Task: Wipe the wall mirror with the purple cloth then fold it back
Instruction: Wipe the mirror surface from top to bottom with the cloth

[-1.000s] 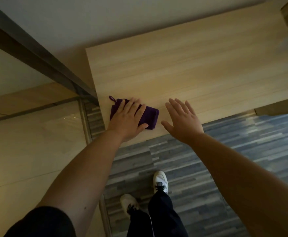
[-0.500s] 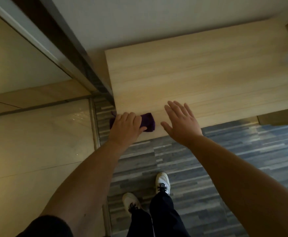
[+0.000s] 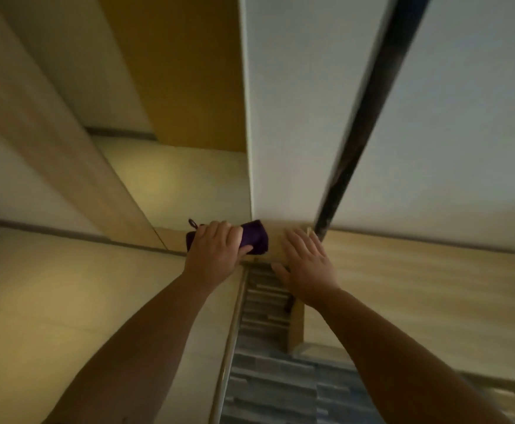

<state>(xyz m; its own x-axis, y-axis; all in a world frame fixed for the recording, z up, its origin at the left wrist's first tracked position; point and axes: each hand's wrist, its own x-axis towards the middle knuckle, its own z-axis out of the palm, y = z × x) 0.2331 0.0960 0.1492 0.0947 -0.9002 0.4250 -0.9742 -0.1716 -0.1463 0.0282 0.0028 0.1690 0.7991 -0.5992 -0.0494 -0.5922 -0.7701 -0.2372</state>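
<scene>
The purple cloth (image 3: 255, 240) is a small folded bundle with a loop at its left end. My left hand (image 3: 216, 249) is closed around it and holds it in the air, just left of the corner of the wooden table (image 3: 403, 286). Open with its fingers spread, my right hand (image 3: 305, 264) hovers over that table corner and holds nothing. The view is blurred, and I cannot tell which surface ahead is the wall mirror.
A dark vertical strip (image 3: 360, 117) runs up the white wall (image 3: 296, 102) above the table corner. A metal threshold strip (image 3: 231, 341) divides beige floor tiles (image 3: 51, 301) on the left from grey striped flooring (image 3: 274, 393).
My left hand has closed on the cloth and lifted it off the table's front left corner. The view has swung left and up toward the wall. My right hand stays open.
</scene>
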